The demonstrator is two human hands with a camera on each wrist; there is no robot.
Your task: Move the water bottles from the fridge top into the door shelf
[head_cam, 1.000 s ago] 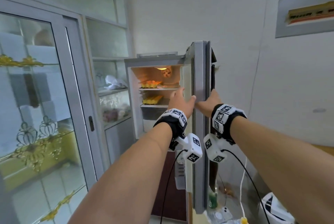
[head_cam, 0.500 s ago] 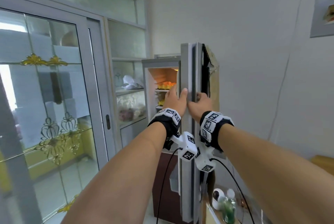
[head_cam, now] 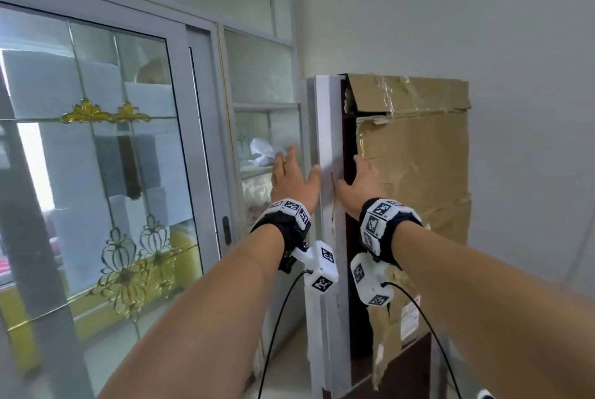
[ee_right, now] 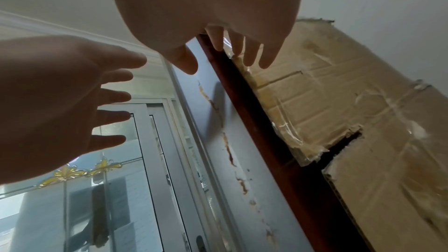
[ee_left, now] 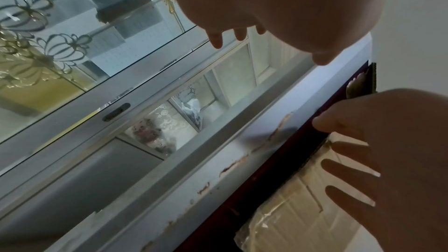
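The fridge door [head_cam: 326, 192] stands edge-on, hiding the interior and bottles. Left hand [head_cam: 291, 181] and right hand [head_cam: 360, 184] are spread flat, holding nothing; taped cardboard [head_cam: 415, 154] covers the door front.

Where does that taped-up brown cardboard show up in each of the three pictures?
Head: cardboard fills the right of centre, under the right hand.
Left wrist: lower right corner.
Right wrist: right side.
Shared landmark: the white door edge with its chipped paint, beside it in every view.

A sliding glass door [head_cam: 96, 154] with gold floral trim fills the left; beside it a frosted-glass cabinet [head_cam: 264, 128] shelves a crumpled white bag [head_cam: 262, 151]
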